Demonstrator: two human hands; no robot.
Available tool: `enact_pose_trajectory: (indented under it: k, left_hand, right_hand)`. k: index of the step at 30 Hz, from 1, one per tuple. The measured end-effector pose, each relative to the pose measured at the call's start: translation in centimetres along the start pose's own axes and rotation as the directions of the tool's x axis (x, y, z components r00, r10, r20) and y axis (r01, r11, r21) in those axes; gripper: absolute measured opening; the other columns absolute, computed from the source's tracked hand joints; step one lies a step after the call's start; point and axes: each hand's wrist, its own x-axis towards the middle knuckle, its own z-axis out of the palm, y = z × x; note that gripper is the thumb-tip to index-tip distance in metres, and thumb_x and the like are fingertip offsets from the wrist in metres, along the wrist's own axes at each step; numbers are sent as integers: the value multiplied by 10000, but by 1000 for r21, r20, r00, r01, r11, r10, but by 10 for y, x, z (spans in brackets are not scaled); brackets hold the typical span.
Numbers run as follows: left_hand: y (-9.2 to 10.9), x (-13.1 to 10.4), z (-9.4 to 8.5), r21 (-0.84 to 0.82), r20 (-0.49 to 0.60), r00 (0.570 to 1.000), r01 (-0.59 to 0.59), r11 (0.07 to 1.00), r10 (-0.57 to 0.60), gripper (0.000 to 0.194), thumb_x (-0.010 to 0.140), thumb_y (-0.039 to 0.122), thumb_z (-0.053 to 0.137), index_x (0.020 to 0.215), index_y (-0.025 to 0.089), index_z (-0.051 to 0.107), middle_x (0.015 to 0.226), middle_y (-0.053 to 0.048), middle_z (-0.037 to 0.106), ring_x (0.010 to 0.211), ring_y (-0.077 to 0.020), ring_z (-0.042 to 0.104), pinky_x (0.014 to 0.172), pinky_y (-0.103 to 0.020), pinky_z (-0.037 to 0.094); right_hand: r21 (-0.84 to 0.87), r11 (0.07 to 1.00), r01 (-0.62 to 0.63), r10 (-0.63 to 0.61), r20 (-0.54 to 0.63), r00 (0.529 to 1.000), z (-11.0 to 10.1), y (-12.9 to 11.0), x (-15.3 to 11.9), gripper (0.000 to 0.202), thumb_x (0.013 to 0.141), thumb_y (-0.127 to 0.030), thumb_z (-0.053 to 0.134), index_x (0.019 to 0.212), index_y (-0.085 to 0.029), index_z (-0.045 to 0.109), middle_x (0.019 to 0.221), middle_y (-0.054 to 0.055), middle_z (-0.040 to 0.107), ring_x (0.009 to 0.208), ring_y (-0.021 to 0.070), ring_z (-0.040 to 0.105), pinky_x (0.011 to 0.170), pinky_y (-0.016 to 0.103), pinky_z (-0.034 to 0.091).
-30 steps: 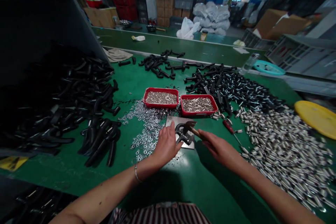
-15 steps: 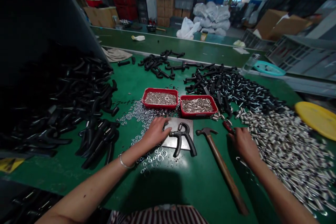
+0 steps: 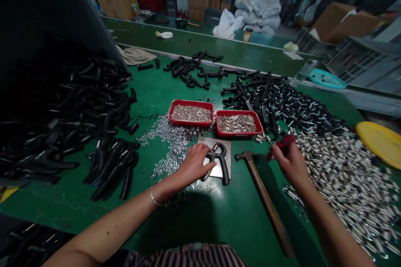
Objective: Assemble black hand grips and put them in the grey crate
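My left hand (image 3: pixel 194 162) is closed around the left leg of a black hand grip strengthener (image 3: pixel 223 162), which lies on a small steel plate (image 3: pixel 229 145). To its right, my right hand (image 3: pixel 290 162) is raised over the table with its fingers closed on a red-handled tool (image 3: pixel 285 141). Motion blurs that tool, so its working end cannot be made out. Between the hands lies a claw hammer (image 3: pixel 265 194) with a wooden handle, its head near the plate.
Two red trays of small metal parts (image 3: pixel 191 122) (image 3: pixel 239 133) stand behind the plate. Loose nuts and washers (image 3: pixel 171 144) spread on the left, metal sleeves (image 3: pixel 347 175) on the right. Black handles (image 3: pixel 109 121) pile up at left, black parts with pins (image 3: pixel 282 100) at back right.
My left hand has moved right and taken hold of the hand grip strengthener's left leg. My right hand has lifted the red-handled tool from the table. The view has tipped slightly down.
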Motion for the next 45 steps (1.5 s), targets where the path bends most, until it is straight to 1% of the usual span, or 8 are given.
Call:
enact_pose_trajectory:
  k: [2,4,9,21,33,37,40,45]
  left_hand:
    - [-3,-2,-1,-14,-6,1000,17,1000,-17,396,872,417,651,1195,208,558,1195,-91,558,1151,-284,487,1013,-439,391]
    - [-2,-2,-1,-7,-6,999,42,999,-42,368,868,415,662,1161,213,568,1190,-88,559,1146,-285,491,1008,-440,388]
    - [-1,-1,-2,-9,28,998,52,999,-52,384,865,423,676,1165,214,560,1205,-85,567,1151,-289,493,1009,-444,376]
    - [-7,1,2,-23,26,999,47,999,-46,402,871,435,668,1177,202,552,1207,-86,578,1154,-289,488,997,-440,368]
    - [-7,0,1,-24,41,998,47,999,-46,407,878,463,654,1173,202,554,1211,-89,567,1139,-290,478,983,-430,367]
    - [-3,0,-2,-16,41,997,62,998,-62,383,880,448,654,1164,208,561,1192,-91,567,1138,-296,483,980,-436,372]
    - [-1,0,-5,-24,42,997,68,997,-67,349,881,434,653,1142,217,571,1182,-86,570,1139,-300,490,980,-440,375]
    - [-5,0,-4,-11,27,999,45,999,-45,405,859,442,681,1175,218,563,1206,-85,568,1152,-302,483,997,-447,367]
  right_hand:
    - [324,946,-20,4,50,999,33,-32,-10,332,968,-569,398,1029,-246,441,891,69,703,630,191,669,615,349,558]
    - [567,822,-50,-14,107,994,71,-55,-18,340,950,-570,465,1056,-252,410,899,57,721,631,190,697,586,340,584]
    - [612,788,-72,-26,150,988,124,-69,-23,297,940,-516,534,1041,-259,425,880,53,743,641,205,722,586,342,614]
    - [535,841,-80,-23,184,983,118,-70,-23,251,949,-493,512,1000,-265,422,889,72,762,692,245,747,631,388,622]
    - [95,985,147,-161,157,974,121,-75,-29,234,918,-461,482,972,-234,465,816,119,725,770,307,721,672,383,540]
    - [307,951,22,-115,287,951,118,-90,-9,288,865,-517,581,951,-257,493,682,40,663,597,255,657,598,357,519]
    - [555,818,-152,-92,387,917,110,-91,6,356,904,-609,488,942,-255,485,654,0,653,490,184,594,512,319,517]
    - [764,609,-214,-47,303,952,104,-68,1,340,895,-553,570,1007,-274,411,821,-2,723,591,159,670,548,287,551]
